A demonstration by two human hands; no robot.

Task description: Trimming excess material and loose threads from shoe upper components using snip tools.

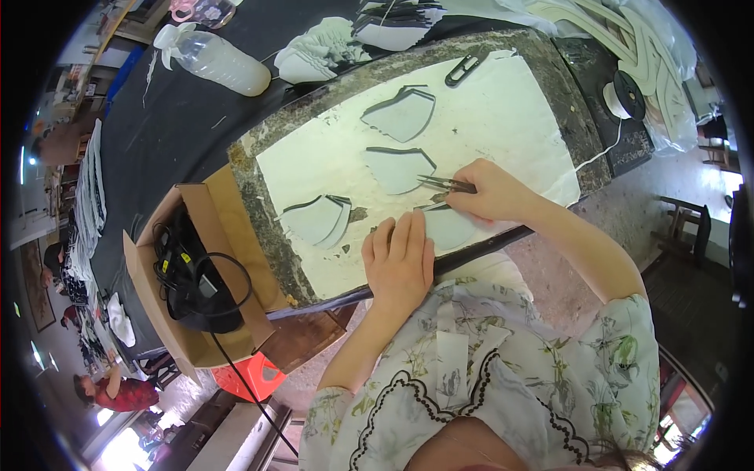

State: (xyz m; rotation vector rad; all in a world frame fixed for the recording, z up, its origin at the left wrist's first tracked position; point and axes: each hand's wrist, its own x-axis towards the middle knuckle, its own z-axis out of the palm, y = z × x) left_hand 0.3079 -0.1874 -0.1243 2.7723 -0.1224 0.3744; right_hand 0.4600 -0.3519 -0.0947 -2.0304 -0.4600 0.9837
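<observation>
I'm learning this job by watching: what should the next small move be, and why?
Probably bring the tweezers in the right hand down to the pale piece beneath it: the left hand lies flat beside that piece, seemingly ready to steady it, while the tweezer tips, parted, point over the neighbouring piece instead.

A dark two-pronged tool (462, 186) points leftward near a pale piece (454, 229).
</observation>
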